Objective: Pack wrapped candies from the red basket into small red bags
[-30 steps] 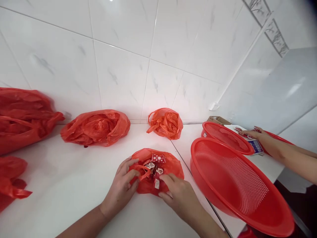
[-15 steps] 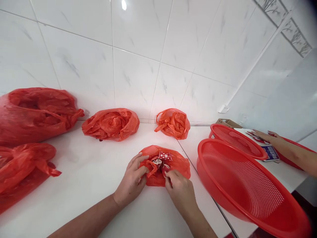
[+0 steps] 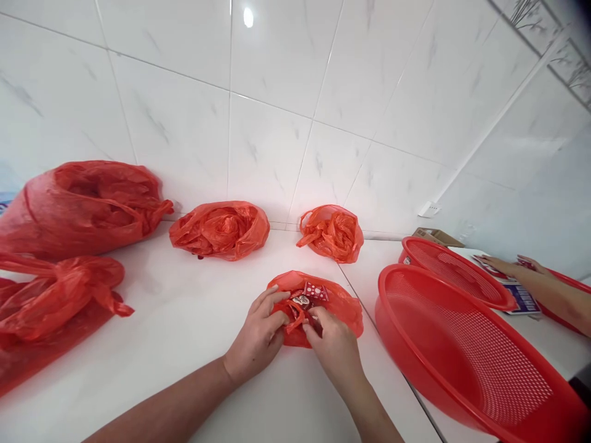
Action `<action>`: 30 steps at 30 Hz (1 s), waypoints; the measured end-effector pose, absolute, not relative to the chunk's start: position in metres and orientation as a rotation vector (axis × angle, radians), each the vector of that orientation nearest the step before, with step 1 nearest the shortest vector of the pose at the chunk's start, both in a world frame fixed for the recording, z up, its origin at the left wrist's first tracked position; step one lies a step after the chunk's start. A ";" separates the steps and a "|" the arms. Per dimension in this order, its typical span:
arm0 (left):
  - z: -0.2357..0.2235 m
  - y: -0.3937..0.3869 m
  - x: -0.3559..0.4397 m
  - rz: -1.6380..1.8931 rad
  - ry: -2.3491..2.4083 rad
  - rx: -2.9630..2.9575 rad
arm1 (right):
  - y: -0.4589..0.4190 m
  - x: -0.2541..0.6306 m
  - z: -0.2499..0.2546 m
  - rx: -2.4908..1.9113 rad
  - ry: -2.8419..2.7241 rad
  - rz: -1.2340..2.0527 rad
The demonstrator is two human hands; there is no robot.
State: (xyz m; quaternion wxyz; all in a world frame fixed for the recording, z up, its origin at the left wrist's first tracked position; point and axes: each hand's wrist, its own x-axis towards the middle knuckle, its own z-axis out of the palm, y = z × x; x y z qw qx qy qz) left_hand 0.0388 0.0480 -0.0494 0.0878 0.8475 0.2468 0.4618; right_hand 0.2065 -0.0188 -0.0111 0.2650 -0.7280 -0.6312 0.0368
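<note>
Where the hands meet: red bag (image 3: 339, 314), a thin plastic carrier, lying on the counter directly in front of the person.
Bag axis: long axis runs roughly left to right, dipping slightly at the right end; mouth faces up toward the camera.
Bag contents: wrapped packets (image 3: 316, 291) show in the mouth, one red with white dots, another with a round printed label (image 3: 301, 300).
Left hand (image 3: 255, 337): fingers wrap the bag's left side and clamp a twisted red handle (image 3: 295, 318).
Right hand (image 3: 333, 352): curls down into the mouth beside the packets; any pinch is hidden, so its hold cannot be told.
Hands: together, both on the bag, almost touching.
Surface: white counter (image 3: 184, 344) with a seam running just right of the bag.
Other bags: four bunched red bags (image 3: 80, 209) (image 3: 55, 307) (image 3: 219, 231) (image 3: 330, 234) sit left and beyond.
Right side: two red mesh baskets (image 3: 462, 363) (image 3: 455, 271); another person's hand (image 3: 508, 266) rests on papers beyond them, near a blue card (image 3: 521, 299).
Room: white marbled tile wall (image 3: 272, 154), cardboard box (image 3: 436, 236) in the far corner.
</note>
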 end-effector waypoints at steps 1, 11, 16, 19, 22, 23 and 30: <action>-0.050 0.048 0.039 1.375 0.737 2.521 | -0.018 0.209 -0.009 -2.006 -1.681 0.036; -0.049 0.051 0.041 1.404 0.777 2.441 | -0.006 0.216 0.015 -2.031 -1.539 0.048; -0.049 0.051 0.037 1.360 0.788 2.436 | -0.018 0.226 0.010 -1.872 -1.281 -0.037; -0.050 0.049 0.036 1.328 0.774 2.449 | -0.021 0.238 0.004 -1.824 -1.208 -0.280; -0.048 0.045 0.035 1.270 0.730 2.476 | -0.014 0.251 -0.004 -1.834 -1.304 -0.430; -0.046 0.044 0.035 1.248 0.716 2.485 | -0.010 0.256 -0.006 -1.859 -1.360 -0.449; -0.020 0.052 0.036 1.226 0.819 2.368 | 0.003 0.277 0.003 -1.924 -1.578 -0.051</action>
